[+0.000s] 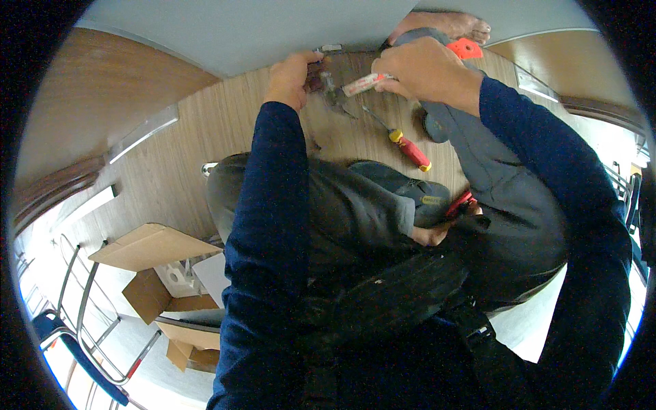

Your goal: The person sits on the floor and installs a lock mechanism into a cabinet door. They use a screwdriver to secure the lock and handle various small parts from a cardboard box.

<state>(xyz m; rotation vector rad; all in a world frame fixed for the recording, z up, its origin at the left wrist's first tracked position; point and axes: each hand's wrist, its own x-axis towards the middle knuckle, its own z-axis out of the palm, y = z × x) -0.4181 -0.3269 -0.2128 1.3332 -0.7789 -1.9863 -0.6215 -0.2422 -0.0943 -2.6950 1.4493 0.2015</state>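
Observation:
My right hand (427,68) is closed around a slim white and orange-red object (362,85) whose pale end points left. An orange-red piece with a hole (467,48) shows behind that hand, apparently in line with it. Low against the grey panel, my left hand (290,78) has its fingers curled; what they hold, if anything, is blurred. Just right of these fingers is a smeared, greyish metal-looking thing (333,96), and above them a small metal plate (331,48) sits at the panel's lower edge. A red and yellow screwdriver (413,150) lies on the wood-look surface below my right hand.
A grey panel (307,31) stands along the far side, with brown boards at both sides. My bent legs cross the near middle, beside a dark shoe (393,184) and a red-handled tool (460,203). An open cardboard box (154,246) and metal-framed chairs (85,355) stand left.

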